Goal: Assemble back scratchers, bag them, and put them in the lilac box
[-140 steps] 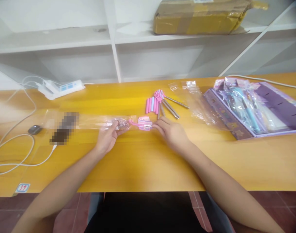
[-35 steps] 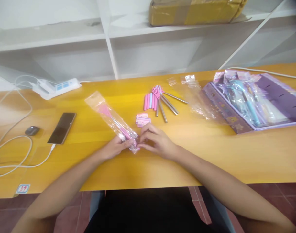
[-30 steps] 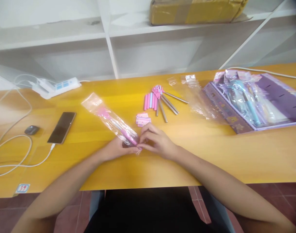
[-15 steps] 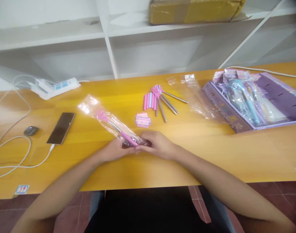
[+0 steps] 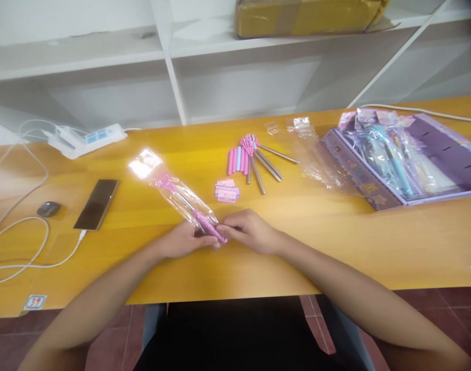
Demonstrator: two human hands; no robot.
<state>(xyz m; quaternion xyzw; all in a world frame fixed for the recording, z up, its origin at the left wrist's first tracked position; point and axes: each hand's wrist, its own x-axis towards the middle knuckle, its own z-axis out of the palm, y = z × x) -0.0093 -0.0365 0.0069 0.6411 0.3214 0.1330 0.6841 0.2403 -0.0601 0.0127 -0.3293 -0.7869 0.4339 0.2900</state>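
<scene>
A clear plastic bag (image 5: 181, 193) holds a pink tool with a metal rod and a pink handle (image 5: 207, 224). My left hand (image 5: 185, 238) grips the bag around the handle end, thumb on top. The fingers of my right hand (image 5: 250, 230) are pinched on the bag's edge beside the handle. Beyond my hands lie small pink cards (image 5: 226, 191), a row of pink and blue handles (image 5: 238, 160), and metal rods (image 5: 269, 165) with pink and blue claw-shaped heads (image 5: 249, 144).
Flat clear bags (image 5: 316, 154) lie right of the rods. A purple box (image 5: 385, 193) with bagged items stands at the right. At the left are a phone (image 5: 97, 204), a small black object (image 5: 49, 208), cables and a power strip (image 5: 88, 139). Shelves stand behind the table.
The bag's upper end has shifted slightly right. The handle's lower end now shows between my hands, and my right fingers have moved a little off it.
</scene>
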